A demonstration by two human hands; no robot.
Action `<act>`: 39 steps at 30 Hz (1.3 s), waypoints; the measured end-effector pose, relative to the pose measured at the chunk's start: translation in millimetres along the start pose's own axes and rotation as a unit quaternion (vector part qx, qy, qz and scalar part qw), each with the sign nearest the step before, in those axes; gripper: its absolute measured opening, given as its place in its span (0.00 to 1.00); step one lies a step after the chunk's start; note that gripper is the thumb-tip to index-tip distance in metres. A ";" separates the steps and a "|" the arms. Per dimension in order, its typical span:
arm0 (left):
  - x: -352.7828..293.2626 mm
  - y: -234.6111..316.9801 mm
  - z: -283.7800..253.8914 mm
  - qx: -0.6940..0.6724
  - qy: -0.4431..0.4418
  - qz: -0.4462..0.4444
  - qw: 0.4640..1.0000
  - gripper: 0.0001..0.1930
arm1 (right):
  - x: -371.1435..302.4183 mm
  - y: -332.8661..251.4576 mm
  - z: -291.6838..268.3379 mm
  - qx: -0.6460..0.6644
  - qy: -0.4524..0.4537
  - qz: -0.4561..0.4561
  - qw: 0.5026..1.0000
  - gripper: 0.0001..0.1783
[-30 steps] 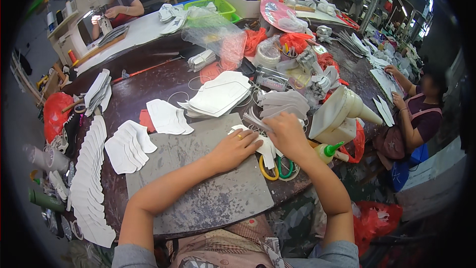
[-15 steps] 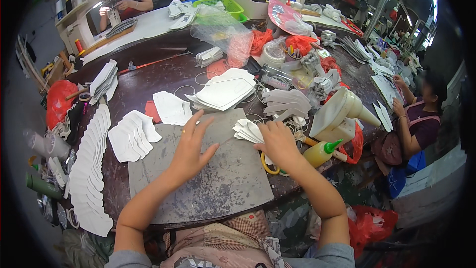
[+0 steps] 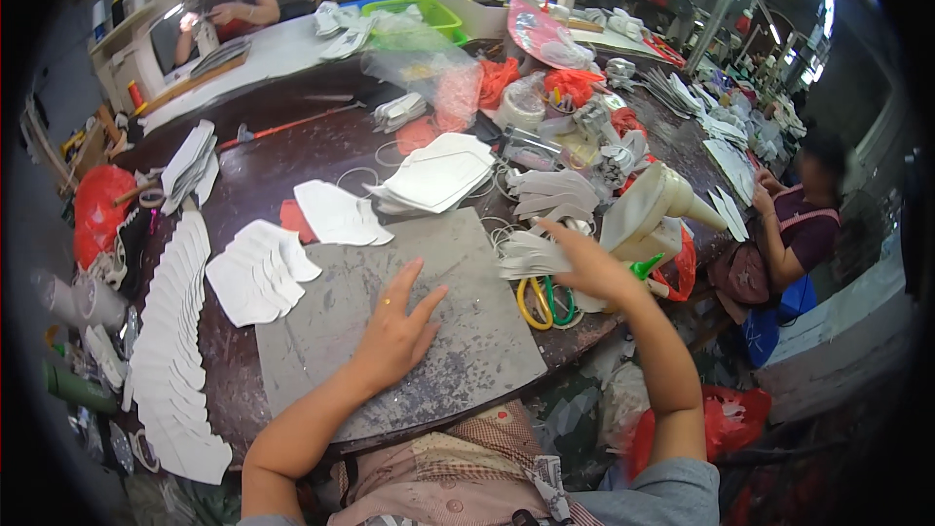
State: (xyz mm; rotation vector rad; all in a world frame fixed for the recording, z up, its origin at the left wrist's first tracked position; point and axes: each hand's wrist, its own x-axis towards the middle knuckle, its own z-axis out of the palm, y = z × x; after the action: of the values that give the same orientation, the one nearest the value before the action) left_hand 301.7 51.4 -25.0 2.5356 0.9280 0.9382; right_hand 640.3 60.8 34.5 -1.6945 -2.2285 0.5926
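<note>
My left hand [image 3: 397, 329] hovers over or rests lightly on the grey board [image 3: 360, 380], fingers spread and holding nothing. My right hand [image 3: 596, 268], slightly blurred, has its thumb and fingers around the right end of a small stack of white cut pieces [image 3: 528, 255] at the board's right edge. Its fingertips are partly hidden. Just below that stack lie the yellow [image 3: 534, 305] and green [image 3: 561, 304] handles of scissors. White curved pieces [image 3: 255, 273] overlap in a fan at the board's left corner, beside another white bunch [image 3: 336, 212]. Behind the board sits a larger white stack [image 3: 438, 170].
A long fanned row of white pieces [image 3: 168, 360] runs down the left side. Right of my right hand stand a cream funnel-shaped container [image 3: 643, 209] and a green-tipped bottle [image 3: 646, 266]. Plastic bags [image 3: 429, 68] clutter the far table. Co-workers sit at far left and right.
My right hand has shifted right with the small white stack, uncovering more of the scissor handles. My left hand has come lower and toward me over the board. The whole view has shifted slightly.
</note>
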 end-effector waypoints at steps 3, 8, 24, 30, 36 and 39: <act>0.2 -1.6 7.3 -0.042 -0.013 -0.022 0.999 0.28 | -14.8 47.9 -1.4 -0.099 -0.038 0.066 0.992 0.53; -5.7 -14.5 13.0 -0.050 -0.013 -0.028 0.998 0.26 | -20.5 24.6 -8.1 -0.181 -0.007 0.058 0.982 0.56; -101.1 -15.3 -125.0 0.004 0.187 -0.321 0.929 0.26 | 164.5 -147.4 147.1 -0.097 0.148 -0.073 0.982 0.24; -44.7 -40.0 -78.6 -0.664 0.190 -0.420 0.589 0.37 | 186.3 -163.4 164.3 0.394 0.179 0.029 0.901 0.13; -19.2 -52.9 -43.5 -0.692 0.195 -0.399 0.570 0.28 | 41.2 -174.8 119.8 0.562 -0.083 0.005 0.823 0.23; -15.4 -39.1 -65.0 -0.599 0.167 -0.368 0.691 0.30 | 20.8 -125.9 58.3 0.198 0.116 -0.003 0.973 0.26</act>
State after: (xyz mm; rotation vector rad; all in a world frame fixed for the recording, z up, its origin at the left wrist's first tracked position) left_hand 231.3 73.3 -1.6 0.7829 0.8370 1.1457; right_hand 501.5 43.2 43.3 -1.4673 -1.8091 0.7382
